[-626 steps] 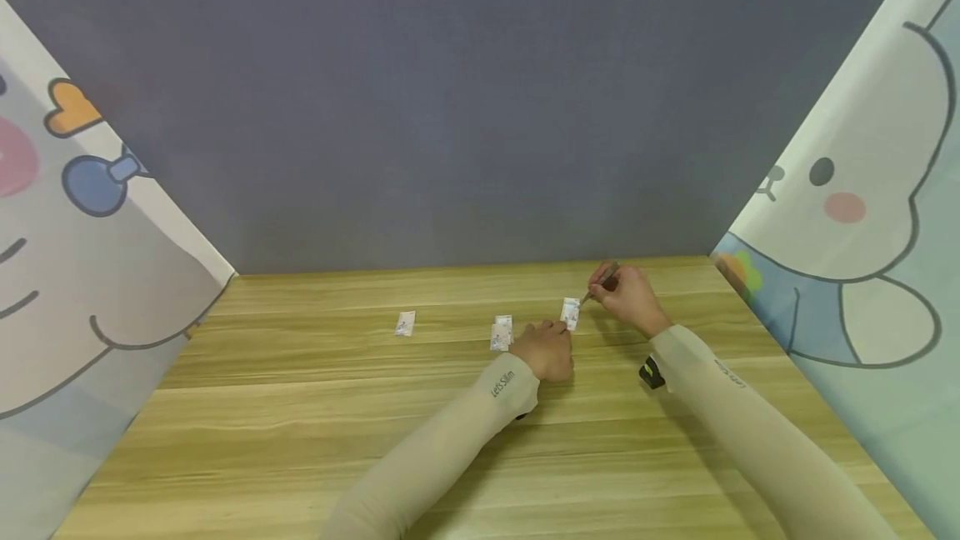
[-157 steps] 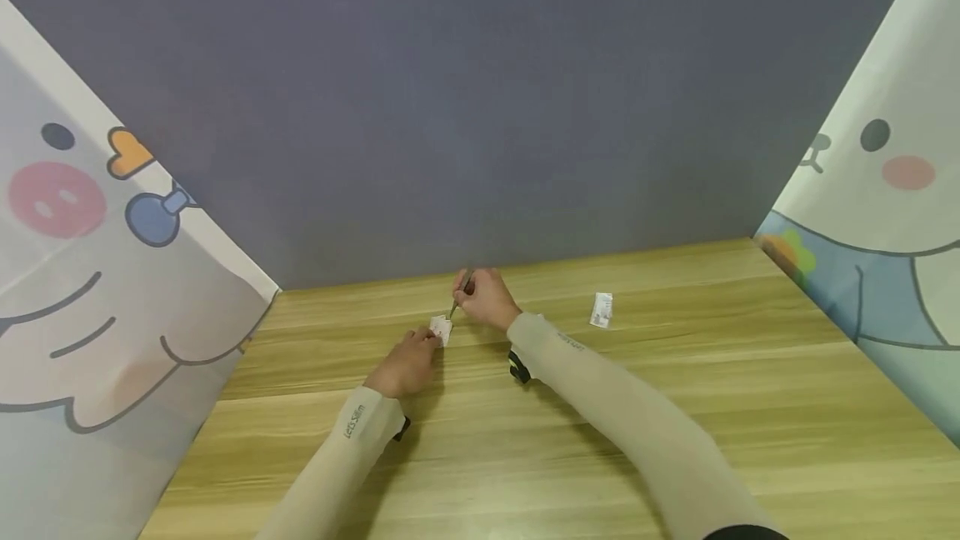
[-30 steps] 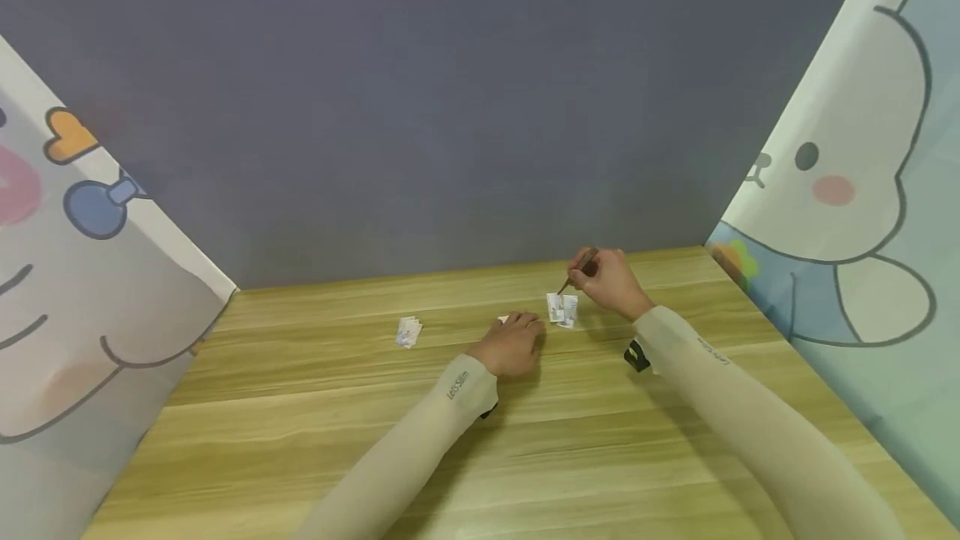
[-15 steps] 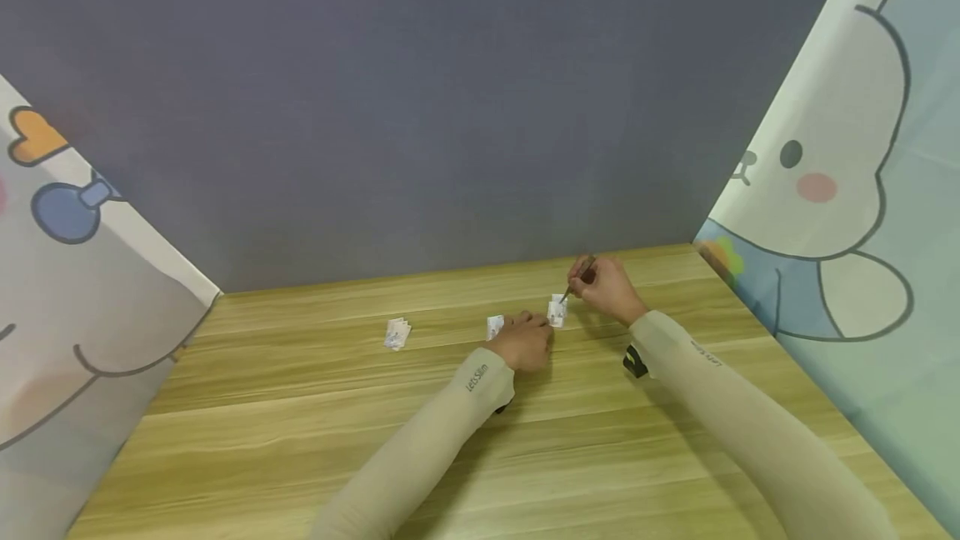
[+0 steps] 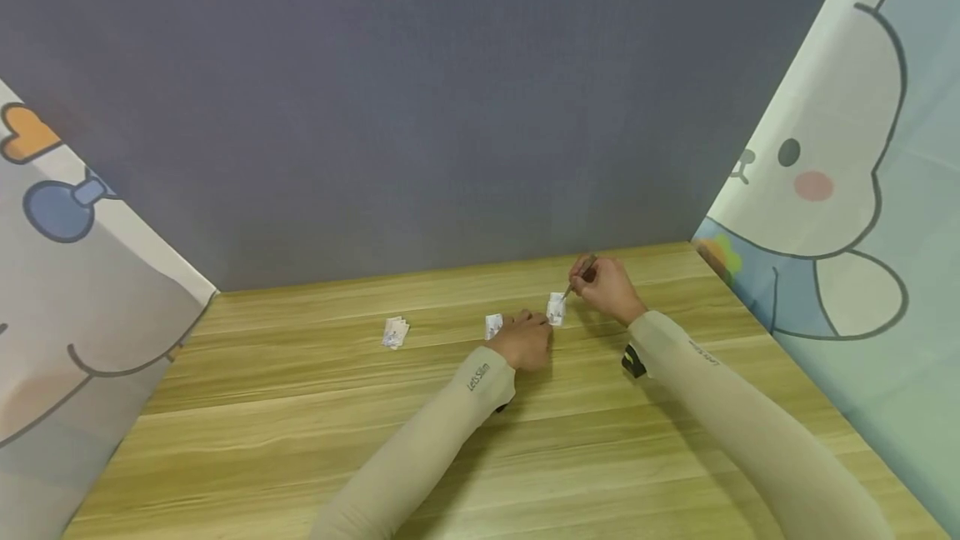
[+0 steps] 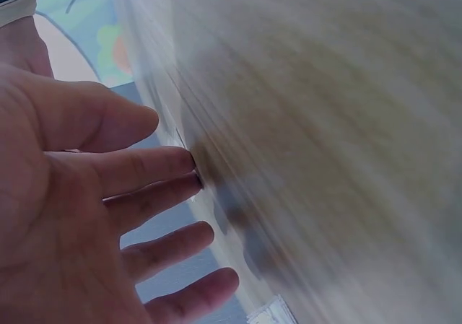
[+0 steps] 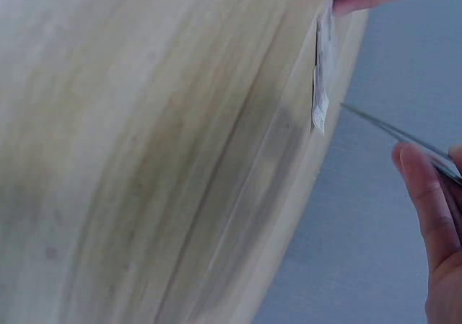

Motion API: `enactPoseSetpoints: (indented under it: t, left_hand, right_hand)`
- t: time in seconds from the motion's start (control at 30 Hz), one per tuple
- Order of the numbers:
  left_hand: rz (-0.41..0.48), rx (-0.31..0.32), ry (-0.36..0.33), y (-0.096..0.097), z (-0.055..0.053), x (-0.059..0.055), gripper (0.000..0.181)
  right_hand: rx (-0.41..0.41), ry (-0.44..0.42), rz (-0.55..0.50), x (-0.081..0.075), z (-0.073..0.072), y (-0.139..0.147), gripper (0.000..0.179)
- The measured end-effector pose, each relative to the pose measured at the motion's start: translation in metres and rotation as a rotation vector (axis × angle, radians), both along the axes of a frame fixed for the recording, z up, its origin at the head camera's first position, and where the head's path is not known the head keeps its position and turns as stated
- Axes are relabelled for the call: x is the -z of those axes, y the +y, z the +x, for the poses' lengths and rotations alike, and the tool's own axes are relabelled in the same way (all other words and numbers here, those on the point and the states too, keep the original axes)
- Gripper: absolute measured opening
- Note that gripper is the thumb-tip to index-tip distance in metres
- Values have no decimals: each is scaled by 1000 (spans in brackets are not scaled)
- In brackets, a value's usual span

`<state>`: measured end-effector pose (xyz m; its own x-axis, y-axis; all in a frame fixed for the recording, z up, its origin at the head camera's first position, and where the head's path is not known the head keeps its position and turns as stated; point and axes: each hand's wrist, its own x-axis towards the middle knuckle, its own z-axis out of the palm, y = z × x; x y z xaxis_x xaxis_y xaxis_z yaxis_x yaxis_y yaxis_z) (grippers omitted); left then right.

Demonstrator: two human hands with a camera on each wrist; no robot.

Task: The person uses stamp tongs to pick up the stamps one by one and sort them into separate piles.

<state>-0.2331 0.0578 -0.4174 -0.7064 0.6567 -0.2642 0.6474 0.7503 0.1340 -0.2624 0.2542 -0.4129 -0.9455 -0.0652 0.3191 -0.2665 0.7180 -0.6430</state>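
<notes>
Tweezers [image 5: 567,292] are pinched in my right hand [image 5: 611,290], tips down beside the right-hand small white printed slips [image 5: 555,310]. These slips overlap in a little stack. In the right wrist view, the tweezer [image 7: 375,120] tips stand just off the end of the slips [image 7: 322,86]. My left hand [image 5: 525,342] has its fingers extended, the fingertips touching the near end of that stack. The left wrist view shows the fingers of my left hand [image 6: 123,187] spread. More slips [image 5: 492,326] lie left of this hand, partly covered by it.
A fanned pile of similar slips [image 5: 394,333] lies farther left on the wood-grain table [image 5: 300,407]. A grey panel [image 5: 450,123] rises at the table's back edge. Cartoon-printed sheets [image 5: 817,190] flank both sides.
The two right-hand slips lay side by side a second ago and now overlap. My left hand has uncovered more of the middle slips. Far earlier, the left pile showed a single slip; now it shows several.
</notes>
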Motion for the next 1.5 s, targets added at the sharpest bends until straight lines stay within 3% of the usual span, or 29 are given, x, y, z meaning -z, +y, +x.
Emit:
enactPoseSetpoints:
  t: [0.23,0.47,0.6,0.93,1.5]
  left_hand:
    - [40,-23,-20,-7,-4,3,41]
    - [123,-68,-54,-27,-7,-1,48]
    - [102,-67,-21,-44,-8,-2,44]
    - [111,-106,-14,-77,-9,-5,43]
    - [67,-141,-57,-83,0,2,43]
  right_hand:
    - [-26,45,-19,-5,-3,-4,5]
    - [-84,68,-18,-13,-5,-18,4]
    - [-107,51,-10,-14,-8,-27,4]
    - [-169,29,-24,-10,-11,-46,5]
    - [-261,3,-73,3,-17,-76,4]
